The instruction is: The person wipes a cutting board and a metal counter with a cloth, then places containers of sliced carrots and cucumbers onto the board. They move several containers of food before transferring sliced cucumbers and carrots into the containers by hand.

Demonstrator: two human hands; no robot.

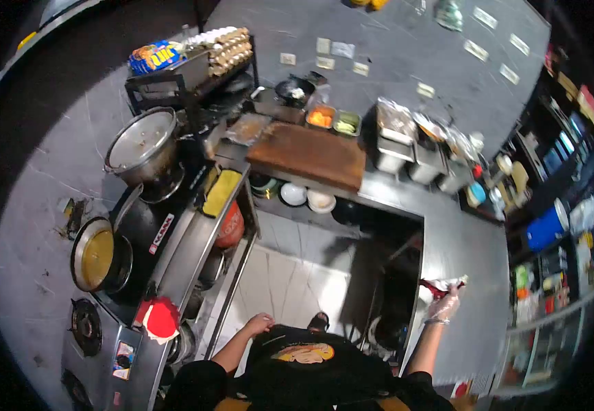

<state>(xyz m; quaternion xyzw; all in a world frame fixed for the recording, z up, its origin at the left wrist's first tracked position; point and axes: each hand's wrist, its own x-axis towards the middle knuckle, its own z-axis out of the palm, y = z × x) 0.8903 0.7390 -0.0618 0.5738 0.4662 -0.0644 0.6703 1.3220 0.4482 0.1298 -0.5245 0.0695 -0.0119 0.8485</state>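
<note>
My right hand [445, 306], in a clear plastic glove, is closed on a crumpled red-and-white thing [437, 290] at the inner edge of the steel counter [465, 253]. Its kind does not show clearly; part of it lies under my fingers. My left hand [261, 323] is bare and hangs in front of my black shirt, above the tiled floor. Its fingers are loosely curled together, with nothing showing in them.
On the left, a pan of yellow oil [97, 257] and a large pot [142, 144] stand on the stove. A wooden cutting board [307, 154] lies on the far counter, beside cut-vegetable containers [321, 117]. Steel bins [394, 151] line the back right. Egg trays [230, 55] sit on a rack.
</note>
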